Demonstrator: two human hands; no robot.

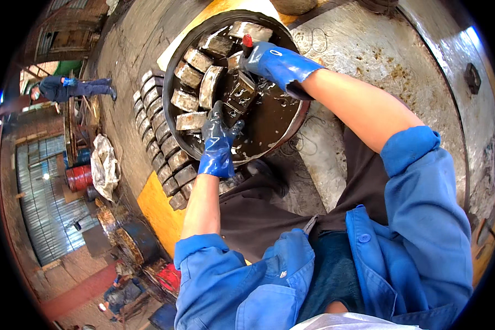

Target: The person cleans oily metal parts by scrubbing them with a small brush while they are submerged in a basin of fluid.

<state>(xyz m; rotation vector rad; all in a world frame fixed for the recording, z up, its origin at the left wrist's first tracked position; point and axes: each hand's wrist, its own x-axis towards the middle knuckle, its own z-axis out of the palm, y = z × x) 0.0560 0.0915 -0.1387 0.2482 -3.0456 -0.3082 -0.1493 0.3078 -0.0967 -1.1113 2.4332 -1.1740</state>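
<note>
In front of me stands a wide round metal pan [298, 122] of dark, oily liquid, with several thick curved metal blocks inside. My right hand [269, 61], in a wet blue rubber glove, is closed round a red-handled tool [247, 40] over the pan's far side; the tool's working end is mostly hidden. Just below it, a dark wet metal block [241, 93] lies tilted in the liquid. My left hand [220, 137], gloved alike with dark-smeared fingers, reaches over the near rim. Its fingers are stretched and its thumb is apart, close to a curved block [210, 88].
Rows of similar metal blocks [158, 129] lie on the floor left of the pan. A yellow board [159, 201] lies nearer. At far left, one person [74, 89] stands and another [124, 297] is lower down. A red drum [78, 177] stands beside a white sack [104, 168].
</note>
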